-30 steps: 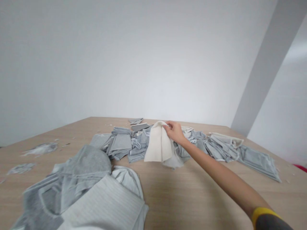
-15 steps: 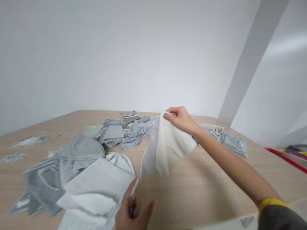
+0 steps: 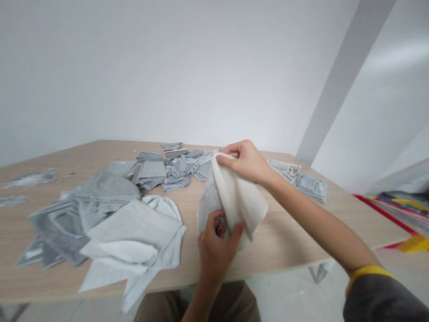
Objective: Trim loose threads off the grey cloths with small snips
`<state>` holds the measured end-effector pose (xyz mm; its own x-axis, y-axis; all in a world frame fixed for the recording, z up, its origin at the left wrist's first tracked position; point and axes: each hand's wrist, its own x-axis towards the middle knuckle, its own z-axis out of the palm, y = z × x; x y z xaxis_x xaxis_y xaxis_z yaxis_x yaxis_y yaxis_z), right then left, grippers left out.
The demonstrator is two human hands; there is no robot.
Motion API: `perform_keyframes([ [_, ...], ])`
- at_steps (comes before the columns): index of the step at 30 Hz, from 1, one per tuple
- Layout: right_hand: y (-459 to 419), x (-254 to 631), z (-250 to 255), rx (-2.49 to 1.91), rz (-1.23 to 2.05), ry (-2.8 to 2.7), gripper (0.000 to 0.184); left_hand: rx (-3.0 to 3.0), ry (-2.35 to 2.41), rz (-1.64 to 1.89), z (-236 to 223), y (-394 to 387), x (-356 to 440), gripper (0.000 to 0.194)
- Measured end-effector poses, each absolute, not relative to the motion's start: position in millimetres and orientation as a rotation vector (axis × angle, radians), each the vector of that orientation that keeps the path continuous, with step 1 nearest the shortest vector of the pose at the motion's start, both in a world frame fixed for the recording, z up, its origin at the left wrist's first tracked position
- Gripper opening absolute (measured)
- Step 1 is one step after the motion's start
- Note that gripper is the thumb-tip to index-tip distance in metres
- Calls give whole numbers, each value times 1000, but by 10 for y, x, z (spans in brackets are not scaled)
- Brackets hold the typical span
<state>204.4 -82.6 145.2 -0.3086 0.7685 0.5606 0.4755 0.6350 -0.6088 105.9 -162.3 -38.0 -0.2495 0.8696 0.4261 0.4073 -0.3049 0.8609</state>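
Note:
My right hand (image 3: 243, 161), reaching in from the right, pinches the top of a folded cloth piece between thumb and fingers. The cloth has a cream layer (image 3: 243, 197) and a grey layer (image 3: 209, 201), and hangs above the table. Low in the middle, my left hand (image 3: 217, 243) is at the cloth's lower part, with its thumb against the cream side. Small dark-handled snips (image 3: 219, 226) are held in its curled fingers, a thin tip pointing up along the grey layer. The fingers partly hide the snips.
Grey cloth pieces (image 3: 100, 192) and a pale ribbed piece (image 3: 134, 223) lie at left, one overhanging the front edge. Folded grey stacks (image 3: 150, 172) stand behind, another stack (image 3: 310, 187) at right. White scraps (image 3: 30, 179) lie far left. Colourful items (image 3: 402, 205) are beyond the table's right edge.
My left hand has moved up and right from beside the pale pile to the hanging cloth, bringing the snips. My right hand keeps its pinch. The view has tilted down, showing the table's front edge.

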Motion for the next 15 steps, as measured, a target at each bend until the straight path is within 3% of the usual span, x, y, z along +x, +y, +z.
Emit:
perform_keyframes([
  [4, -951, 2076, 1472, -977, 442, -1966, 20, 1595, 1550, 1578, -389, -1608, 974, 28],
  [15, -1040, 2663, 1591, -933, -138, -2266, 16, 1588, 1460, 1512, -134, -1610, -26, 28],
])
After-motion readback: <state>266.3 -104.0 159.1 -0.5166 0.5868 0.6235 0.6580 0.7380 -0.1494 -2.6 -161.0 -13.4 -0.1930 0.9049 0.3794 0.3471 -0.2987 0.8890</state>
